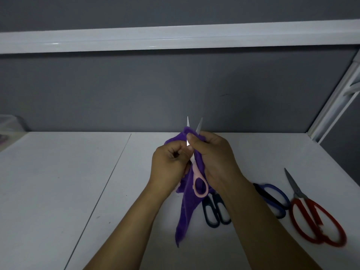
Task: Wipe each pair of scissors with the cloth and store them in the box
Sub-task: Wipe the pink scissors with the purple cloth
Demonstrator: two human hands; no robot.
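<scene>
Scissors are showing up as four pairs. One pair, the pink-handled scissors [195,172], is being held up at the centre of the frame, with the blades parted and pointing up and one handle loop hanging below the hands. The left hand [171,164] is curling around them near the pivot. The right hand [212,158] is pinching the single purple cloth [185,211] against one blade, and the cloth is trailing down toward lower centre.

The other three pairs are lying on the counter [78,172] at lower right. The dark-handled scissors [214,211] are lying just beside the cloth's tail, the blue-handled scissors [272,195] further right, and the red-handled scissors [315,221] nearest the right edge.

The white counter is filling the lower half, with a seam [109,178] slanting through its left part. A grey wall [136,90] is standing behind it, with a white rail [175,38] crossing near the top. A blurred pale container [9,127] is sitting at the far left edge.
</scene>
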